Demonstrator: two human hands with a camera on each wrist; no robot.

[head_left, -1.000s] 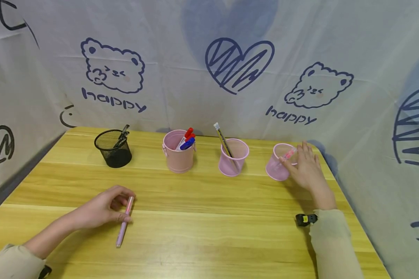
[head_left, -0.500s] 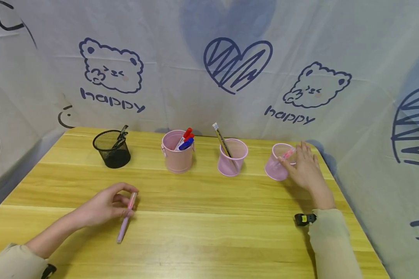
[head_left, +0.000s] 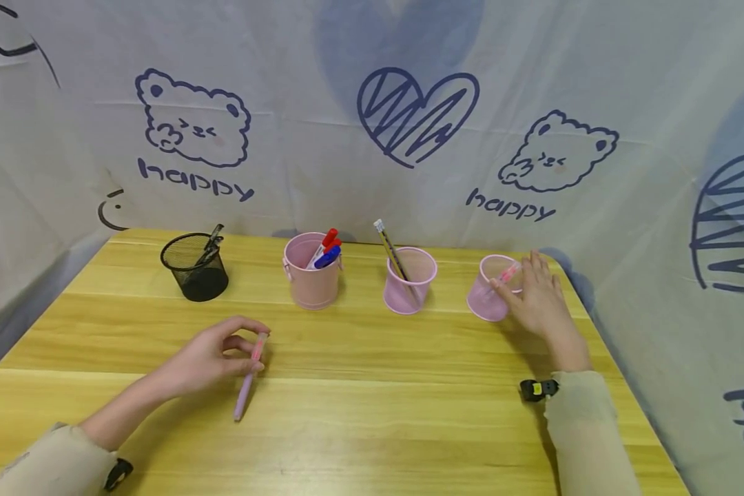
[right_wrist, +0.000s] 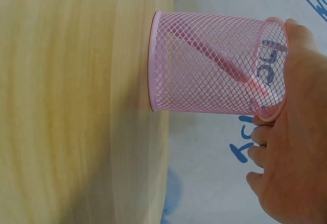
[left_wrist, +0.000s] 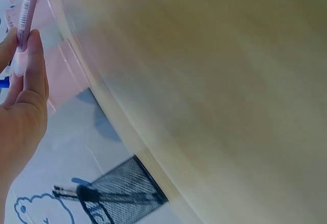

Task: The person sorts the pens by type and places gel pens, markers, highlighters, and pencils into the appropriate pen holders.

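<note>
My left hand (head_left: 223, 351) pinches a slim lilac highlighter (head_left: 248, 386) with a clear, pink-marked end between thumb and fingers, tilted over the table. In the left wrist view, printing and a barcode show on the highlighter's barrel (left_wrist: 26, 15). At the far right, my right hand (head_left: 539, 303) holds a pink mesh pen cup (head_left: 483, 303) at its rim, thumb on one side and fingers on the other. The cup stands upright, and one pink pen (right_wrist: 219, 60) leans inside it.
Along the back of the wooden table (head_left: 372, 420) stand a black mesh cup (head_left: 203, 282) with black pens, a pink bucket (head_left: 313, 286) with red and blue markers, and a pink mesh cup (head_left: 403, 300) with pencils. A patterned cloth (head_left: 322, 172) hangs behind.
My left hand has moved right and a little away from me, carrying the highlighter. My right hand stays at the cup; the head view has shifted slightly.
</note>
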